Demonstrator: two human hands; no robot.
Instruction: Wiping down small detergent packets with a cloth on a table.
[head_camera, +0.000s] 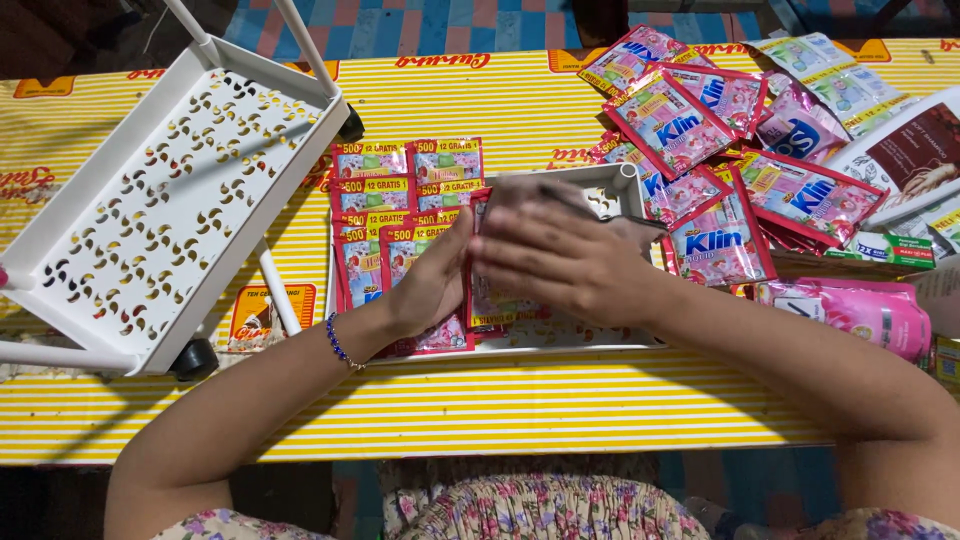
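Evidently both hands are pressing flat on sachets in the white tray (622, 182): left hand (432, 285) steadying the rows, right hand (560, 262) spread over one sachet (490, 300); crowded packets risk sliding askew.

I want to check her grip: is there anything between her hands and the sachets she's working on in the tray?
Nothing visible. The left hand and right hand both rest directly on the sachets in the white tray; the right hand itself covers the ones under it.
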